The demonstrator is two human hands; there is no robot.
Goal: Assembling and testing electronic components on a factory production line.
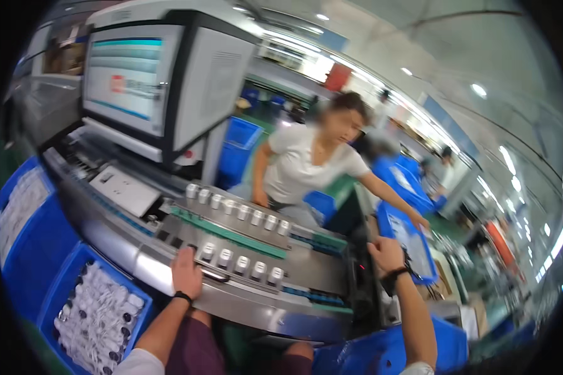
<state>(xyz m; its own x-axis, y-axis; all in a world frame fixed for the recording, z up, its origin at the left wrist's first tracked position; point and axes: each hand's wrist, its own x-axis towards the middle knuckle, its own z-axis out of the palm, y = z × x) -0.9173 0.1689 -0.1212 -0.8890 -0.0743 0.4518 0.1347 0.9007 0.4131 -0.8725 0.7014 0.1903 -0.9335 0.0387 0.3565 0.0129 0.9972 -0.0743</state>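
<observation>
My left hand (186, 274) rests at the front edge of a metal conveyor machine (319, 265), its fingers stretched forward. Its fingertips are beside the left end of the front row of small white upright pieces (241, 264). A second row of such pieces (243, 211) stands farther back, behind a green strip (231, 232). My right hand (388, 255) is raised over the machine's right end, near a blue crate (406, 240). Its fingers are curled in, and whatever they may hold is hidden.
Blue bins (145, 306) full of white parts with dark ends stand at my left. A large monitor housing (216, 75) rises behind the machine. Across from me a person in a white shirt (306, 147) reaches an arm toward the blue crate. Another blue bin (447, 344) is at lower right.
</observation>
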